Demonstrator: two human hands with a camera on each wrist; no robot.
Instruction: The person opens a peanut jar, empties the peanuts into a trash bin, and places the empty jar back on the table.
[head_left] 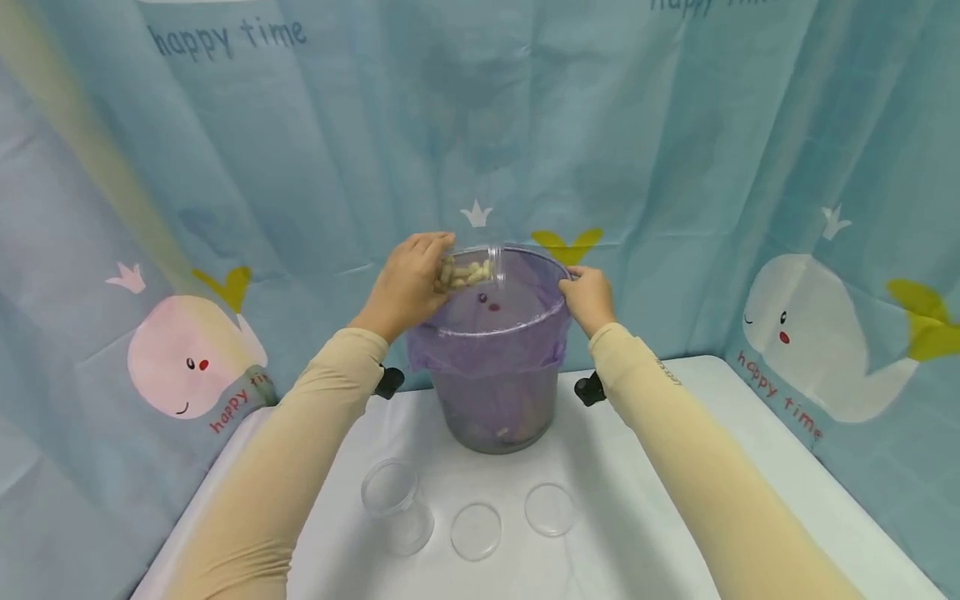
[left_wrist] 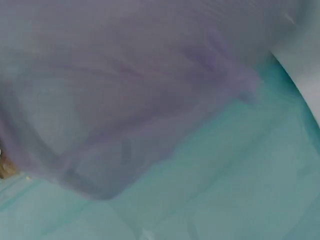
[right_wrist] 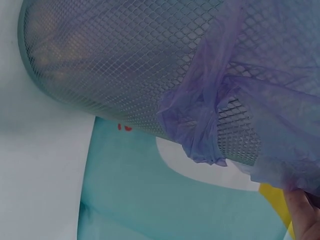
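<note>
My left hand (head_left: 408,279) grips a clear plastic jar (head_left: 495,268) of beige oblong pieces (head_left: 471,273), shaped like unshelled peanuts. The jar lies on its side over the mouth of a mesh wastebasket, its opening pointing right. A purple plastic bag (head_left: 487,354) lines the basket (head_left: 495,421) and folds down outside its rim. At the rim's right side, my right hand (head_left: 588,297) holds the edge, thumb outside on the bag. The right wrist view shows the dark mesh (right_wrist: 125,65) and a bunched knot of bag (right_wrist: 195,125). Some yellowish contents show faintly through the basket's bottom.
On the white table (head_left: 637,517), in front of the basket, stands a clear empty jar (head_left: 397,508) at left. Two clear round lids lie beside it, a nearer lid (head_left: 476,532) and a right-hand lid (head_left: 550,510). A blue printed curtain (head_left: 360,150) hangs close behind.
</note>
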